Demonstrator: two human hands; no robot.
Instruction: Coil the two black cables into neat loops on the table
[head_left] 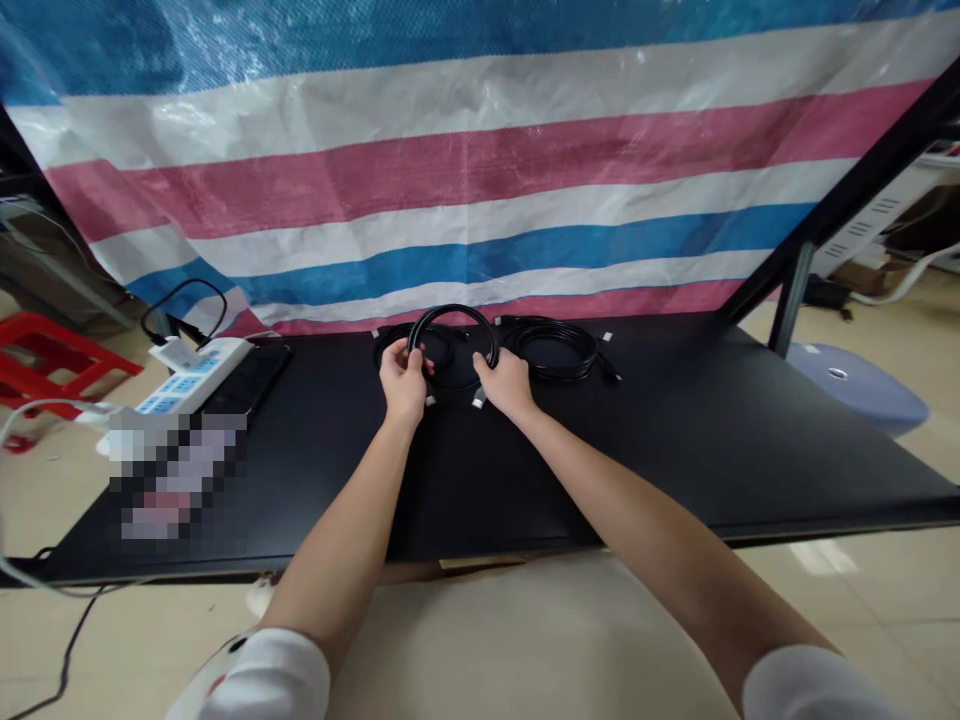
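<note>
Between my two hands is a coiled black cable [452, 310], its loop raised above the dark tabletop. My left hand [403, 378] grips the loop's left side, thumb and fingers closed round the strands. On the loop's right side, my right hand [505, 382] is closed too, thumb on top. A silver cable plug [478, 398] hangs just beside my right hand, and another pale plug [430, 400] shows below my left. Two more cable coils lie behind: a left coil [444, 348], partly hidden by my left hand, and a right coil [559, 352] with loose plug ends.
A white power strip [196, 378] with plugged-in leads stands at the left, next to a dark phone-like slab [253, 378]. A pixelated patch covers something in front. A striped plastic sheet [465, 180] hangs behind the black table [675, 440]. Red and bluish stools stand beyond the sides.
</note>
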